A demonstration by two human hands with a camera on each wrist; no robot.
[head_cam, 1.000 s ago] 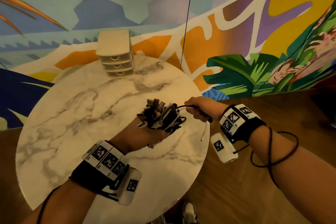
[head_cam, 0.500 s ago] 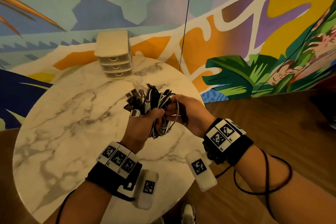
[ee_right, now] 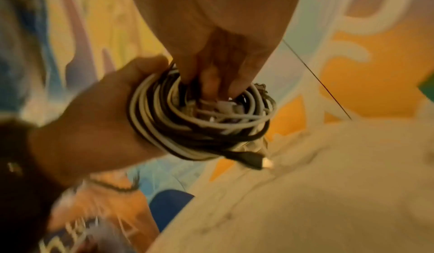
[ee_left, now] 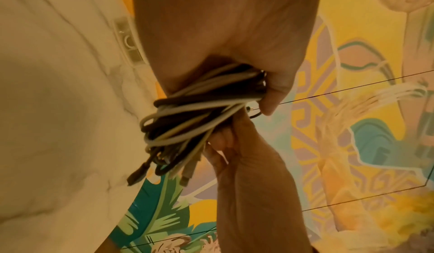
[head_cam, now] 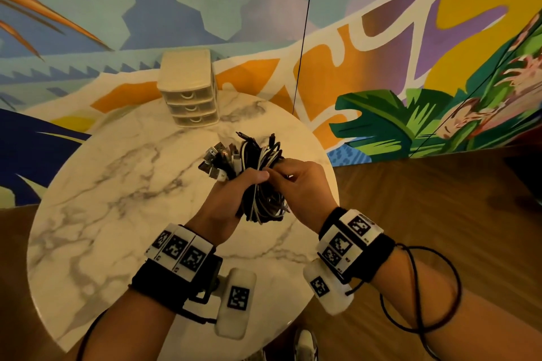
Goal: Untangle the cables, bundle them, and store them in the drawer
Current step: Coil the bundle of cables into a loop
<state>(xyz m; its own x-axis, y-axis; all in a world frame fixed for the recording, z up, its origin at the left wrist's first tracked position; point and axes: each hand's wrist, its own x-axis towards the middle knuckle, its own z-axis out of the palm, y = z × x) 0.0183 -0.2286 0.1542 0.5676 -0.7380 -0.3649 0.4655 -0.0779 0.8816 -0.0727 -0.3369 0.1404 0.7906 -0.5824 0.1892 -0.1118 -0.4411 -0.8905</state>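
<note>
Above the marble bench, the left hand wraps its grip round the middle of the cable bundle. The right hand pinches strands at the bundle's side; its fingertips are buried among the coils. The right wrist view is blurred. The drawer unit stands closed at the far edge.

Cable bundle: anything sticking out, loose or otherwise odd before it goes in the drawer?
Mostly tidy: the left hand grips the coiled cables, the right hand pinches them. One black plug hangs loose below the coil, and the connector ends fan out unevenly on top. All three drawers are shut.
</note>
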